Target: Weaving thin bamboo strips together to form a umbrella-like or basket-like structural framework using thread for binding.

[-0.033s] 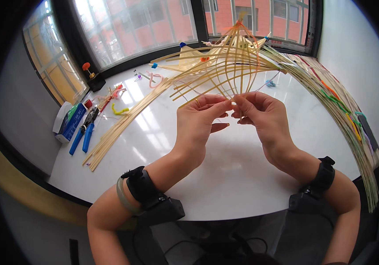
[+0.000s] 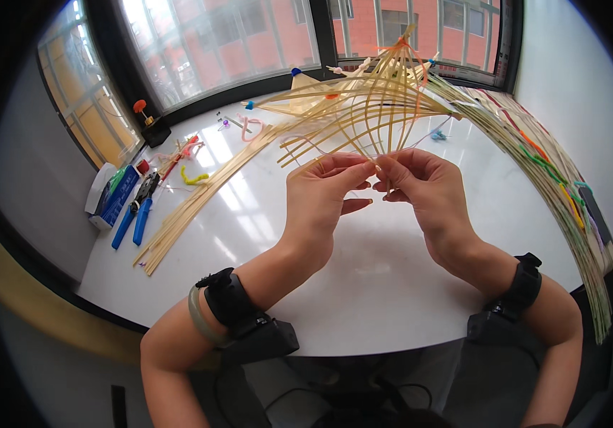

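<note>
My left hand [image 2: 321, 196] and my right hand [image 2: 424, 189] meet above the white table [image 2: 363, 285], fingertips pinched together on the near ends of thin pale bamboo strips. The strips belong to a bent bamboo strip frame [image 2: 378, 100] that fans up and away from my hands toward the window, tied near its top with an orange tie. Each wrist carries a black band.
A loose bundle of bamboo strips [image 2: 199, 196] lies on the table at left. Blue-handled pliers [image 2: 132, 217], a blue box [image 2: 114, 196] and a yellow twist tie [image 2: 194, 177] are by the left edge. A long strip bundle with coloured ties [image 2: 556, 185] curves along the right edge.
</note>
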Motion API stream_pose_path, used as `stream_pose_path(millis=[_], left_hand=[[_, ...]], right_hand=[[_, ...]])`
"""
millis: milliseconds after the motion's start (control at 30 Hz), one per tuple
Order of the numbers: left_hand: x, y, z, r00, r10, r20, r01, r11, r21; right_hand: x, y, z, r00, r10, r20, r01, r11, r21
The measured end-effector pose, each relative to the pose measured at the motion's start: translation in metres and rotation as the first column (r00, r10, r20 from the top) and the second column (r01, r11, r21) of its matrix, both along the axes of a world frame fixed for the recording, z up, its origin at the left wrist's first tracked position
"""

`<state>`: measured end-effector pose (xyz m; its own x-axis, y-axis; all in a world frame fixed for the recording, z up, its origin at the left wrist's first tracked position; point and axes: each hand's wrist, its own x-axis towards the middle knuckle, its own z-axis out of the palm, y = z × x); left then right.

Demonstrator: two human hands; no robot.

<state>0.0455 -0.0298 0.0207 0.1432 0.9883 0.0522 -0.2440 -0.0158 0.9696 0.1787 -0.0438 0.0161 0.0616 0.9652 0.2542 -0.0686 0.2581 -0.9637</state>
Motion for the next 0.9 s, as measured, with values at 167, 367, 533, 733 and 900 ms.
stream_pose_path(millis=[167,367,533,733,900], left_hand=[[-0.0054,0.0016,-0.0016,0.999,-0.049,-0.001,0.049,0.999,0.015],[-0.0067,0.0046,-0.0046,0.998,-0.062,0.003,0.062,0.998,0.033],[-0.0047,0.0030,-0.0026,0.998,-0.062,0.027,0.061,0.997,0.053],[-0.0029,0.0011,-0.0023,0.998,-0.060,-0.012,0.060,0.998,0.014],[-0.0041,0.0000,-0.0048,0.997,-0.075,0.004,0.075,0.997,0.019]], right_hand=[[0.0008,0.0016,-0.0001,0.999,-0.001,0.038,-0.002,0.998,0.065],[0.0015,0.0005,0.0011,0.996,-0.024,0.083,0.016,0.996,0.089],[0.0035,0.0021,0.0007,0.995,-0.018,0.095,0.007,0.993,0.118],[0.0017,0.0031,-0.0019,0.993,-0.027,0.116,0.011,0.991,0.136],[-0.0005,0.0010,-0.0005,0.994,-0.021,0.109,0.019,1.000,0.023]])
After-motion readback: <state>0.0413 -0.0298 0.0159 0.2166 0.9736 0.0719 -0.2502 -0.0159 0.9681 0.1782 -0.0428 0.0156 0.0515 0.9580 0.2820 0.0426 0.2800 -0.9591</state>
